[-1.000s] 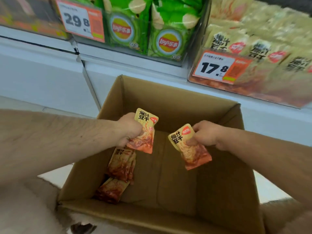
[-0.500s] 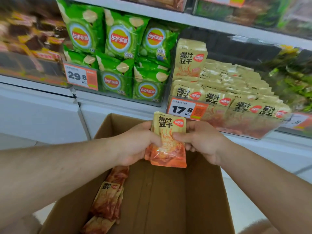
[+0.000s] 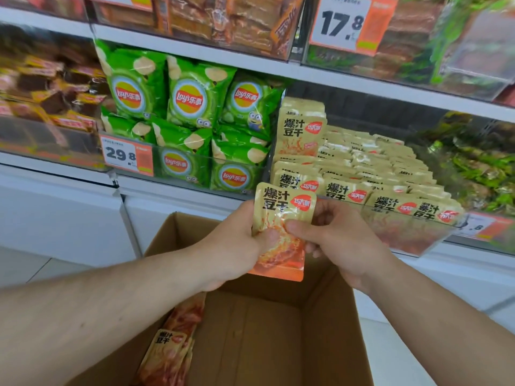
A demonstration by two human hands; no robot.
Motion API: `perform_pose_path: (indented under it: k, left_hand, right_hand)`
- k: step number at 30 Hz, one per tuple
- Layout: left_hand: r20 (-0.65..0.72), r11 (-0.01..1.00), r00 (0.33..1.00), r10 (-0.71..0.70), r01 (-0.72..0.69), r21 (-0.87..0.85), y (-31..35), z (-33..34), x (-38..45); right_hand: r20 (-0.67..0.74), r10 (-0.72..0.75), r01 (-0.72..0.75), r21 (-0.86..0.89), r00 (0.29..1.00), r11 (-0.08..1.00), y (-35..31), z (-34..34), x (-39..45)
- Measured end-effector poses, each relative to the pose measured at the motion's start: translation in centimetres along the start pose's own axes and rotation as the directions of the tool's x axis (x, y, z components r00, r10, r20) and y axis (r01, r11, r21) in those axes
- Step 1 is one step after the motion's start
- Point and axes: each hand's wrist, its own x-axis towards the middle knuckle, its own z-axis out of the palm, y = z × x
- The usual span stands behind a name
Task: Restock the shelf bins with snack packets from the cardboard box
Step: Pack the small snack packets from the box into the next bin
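Both hands, left hand [image 3: 239, 243] and right hand [image 3: 334, 240], pinch the packets [image 3: 281, 218] over the box [image 3: 278, 330], just near the bin [image 3: 376, 190].

The bin to the far right already looks full, so new packets could slide off the top or fall back into the box if pushed in flat. The held packets look like a stack; thumbs hold the front, so a loose back one might slip out. How many are held is hard to tell. More packets [image 3: 170, 346] lie at the box's left, partly hidden by the left arm. The bin's price tag [image 3: 479, 227] is blurry and partly hidden.
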Motion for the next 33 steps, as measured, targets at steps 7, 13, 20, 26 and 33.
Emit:
perform_pose_path:
  k: [7, 13, 20, 26, 33]
  left_hand:
    - [0.107, 0.966, 0.974, 0.200, -0.215, 0.147, 1.9, 0.6, 0.1]
    - [0.089, 0.893, 0.934, 0.347, -0.358, 0.272, 5.2, 1.1, 2.9]
    - [0.143, 0.172, 0.855, 0.499, -0.259, 0.950, 5.1, -0.7, 7.7]
    - [0.185, 0.023, 0.841, 0.508, -0.229, 0.973, 2.6, 0.7, 8.9]
    - [0.083, 0.127, 0.748, 0.659, -0.219, 0.967, 0.4, 1.5, 9.4]
  right_hand:
    - [0.219, -0.051, 0.048, 0.018, 0.974, 0.999, -1.3, -1.9, -0.8]
    - [0.163, -0.056, 0.013, 0.252, 0.985, 0.968, -3.3, -4.7, -0.1]
    - [-0.280, -0.013, 0.128, 0.397, 0.960, 0.909, -4.3, -8.3, 0.7]
    - [-0.338, -0.039, 0.168, 0.360, 0.940, 0.918, -3.7, -9.2, 0.7]
    - [-0.381, -0.171, 0.269, 0.218, 0.908, 0.938, -3.8, -9.3, 0.6]
